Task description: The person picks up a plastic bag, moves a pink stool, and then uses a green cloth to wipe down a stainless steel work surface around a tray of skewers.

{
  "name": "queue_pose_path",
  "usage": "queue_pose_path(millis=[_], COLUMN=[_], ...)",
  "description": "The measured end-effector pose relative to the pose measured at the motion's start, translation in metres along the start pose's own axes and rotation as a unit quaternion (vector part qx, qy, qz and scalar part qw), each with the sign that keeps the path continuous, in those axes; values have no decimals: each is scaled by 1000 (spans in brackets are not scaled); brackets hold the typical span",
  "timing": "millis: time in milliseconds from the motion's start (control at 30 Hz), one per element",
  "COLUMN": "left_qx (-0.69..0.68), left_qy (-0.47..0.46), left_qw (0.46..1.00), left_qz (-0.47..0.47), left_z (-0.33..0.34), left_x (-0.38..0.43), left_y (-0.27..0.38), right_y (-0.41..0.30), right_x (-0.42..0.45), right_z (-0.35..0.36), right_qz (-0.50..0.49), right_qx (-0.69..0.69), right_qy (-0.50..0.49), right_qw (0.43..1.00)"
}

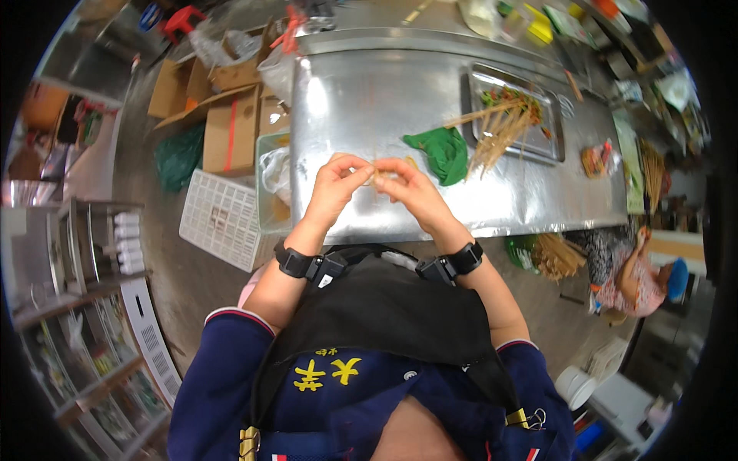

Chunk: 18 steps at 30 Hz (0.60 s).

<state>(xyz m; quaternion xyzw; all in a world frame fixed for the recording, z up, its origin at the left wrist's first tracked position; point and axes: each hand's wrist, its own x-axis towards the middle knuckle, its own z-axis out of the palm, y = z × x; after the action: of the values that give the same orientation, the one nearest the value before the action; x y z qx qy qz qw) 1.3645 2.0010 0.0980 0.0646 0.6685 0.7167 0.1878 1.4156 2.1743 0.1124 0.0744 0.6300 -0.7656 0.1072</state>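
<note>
My left hand [340, 183] and my right hand [406, 187] meet above the steel table [346, 104], fingertips pinching a small, thin, yellowish item [372, 176] between them. What it is cannot be made out. A bit of yellow shows just behind my right fingers. Beside my right hand lies a crumpled green cloth or bag [445, 151]. Farther right, wooden skewers [499, 135] with green and red food on their ends rest on a rectangular metal tray [560, 141], their bare sticks reaching over its near edge.
Scissors [566, 106] lie by the tray, and a small wrapped package [597, 160] sits farther right. Left of the table are a plastic bin [268, 216], cardboard boxes [230, 129] and a white plastic crate [219, 219]. A co-worker [631, 282] sits at the right near bundled sticks [556, 256].
</note>
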Motion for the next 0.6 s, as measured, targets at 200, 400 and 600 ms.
queue_pose_path(millis=[200,400,600], left_qx=[130,31,112], left_qy=[276,441,399], left_qw=[943,870,865], left_qz=[-134,-217,-283], left_z=[-131,-236,-276], left_x=[-20,-74,-49], left_y=[-70,-168,-297], right_y=[46,84,99], right_x=[-8,-33,-44], right_z=[-15,-52,-51], right_qz=[67,243,332], right_qx=[-98,-125,-185], right_qy=[28,56,56], right_qw=[993,960,923])
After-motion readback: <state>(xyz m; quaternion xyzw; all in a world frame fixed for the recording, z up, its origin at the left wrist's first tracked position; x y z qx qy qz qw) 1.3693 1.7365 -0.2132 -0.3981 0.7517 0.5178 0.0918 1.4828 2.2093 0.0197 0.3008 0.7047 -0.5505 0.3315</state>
